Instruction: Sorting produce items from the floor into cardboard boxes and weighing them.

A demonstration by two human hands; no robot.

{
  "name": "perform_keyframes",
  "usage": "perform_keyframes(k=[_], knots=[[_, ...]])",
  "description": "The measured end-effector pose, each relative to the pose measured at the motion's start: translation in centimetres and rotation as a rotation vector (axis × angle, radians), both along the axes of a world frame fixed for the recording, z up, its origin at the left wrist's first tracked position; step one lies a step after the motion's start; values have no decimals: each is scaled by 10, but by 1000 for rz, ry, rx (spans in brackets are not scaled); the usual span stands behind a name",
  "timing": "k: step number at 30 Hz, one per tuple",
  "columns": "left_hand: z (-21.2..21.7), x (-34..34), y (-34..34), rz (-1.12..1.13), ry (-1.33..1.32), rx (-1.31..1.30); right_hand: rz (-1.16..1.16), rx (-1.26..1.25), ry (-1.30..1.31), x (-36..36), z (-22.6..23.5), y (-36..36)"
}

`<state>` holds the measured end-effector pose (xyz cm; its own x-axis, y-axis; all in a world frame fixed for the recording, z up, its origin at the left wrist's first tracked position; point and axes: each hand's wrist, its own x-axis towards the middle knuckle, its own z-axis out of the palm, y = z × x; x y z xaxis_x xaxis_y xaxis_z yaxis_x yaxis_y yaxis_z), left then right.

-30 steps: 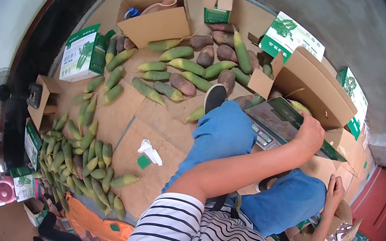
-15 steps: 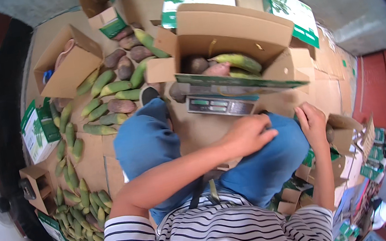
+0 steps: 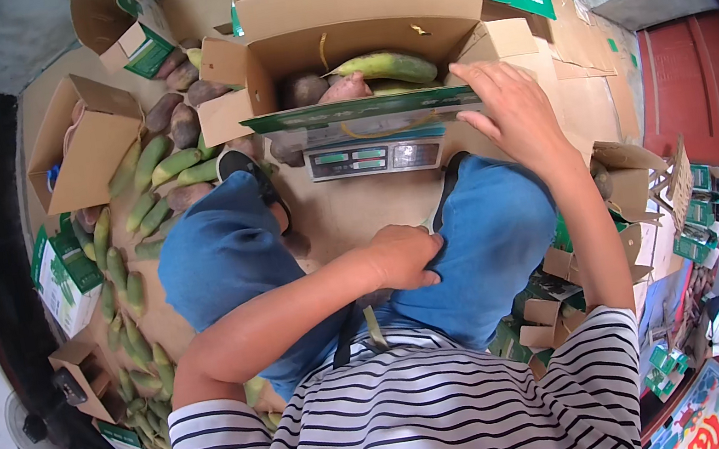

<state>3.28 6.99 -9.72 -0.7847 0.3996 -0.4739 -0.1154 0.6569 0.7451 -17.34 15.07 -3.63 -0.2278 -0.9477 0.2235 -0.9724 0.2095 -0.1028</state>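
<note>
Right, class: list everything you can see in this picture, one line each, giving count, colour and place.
Open carton: one, brown, on the scale, holding green and reddish-brown fruits.
Scale: one, grey, on the cardboard-covered floor ahead of the knees.
Loose fruits: many, green and reddish-brown, on the floor at left.
Empty cartons: several, brown with green print, at left and right.
Jeans: blue, both knees.
Shirt: striped, black and white.
Left hand: resting on the right thigh.
Right hand: fingers on the carton's right front edge.
</note>
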Motion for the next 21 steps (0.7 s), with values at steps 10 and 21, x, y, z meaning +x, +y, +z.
perform_keyframes(k=[10, 21], knots=[[0, -22, -2, 874, 62, 538, 125, 60, -63, -11, -2, -8], [25, -54, -43, 1506, -368, 1269, 115, 437, -304, -43, 28, -58]])
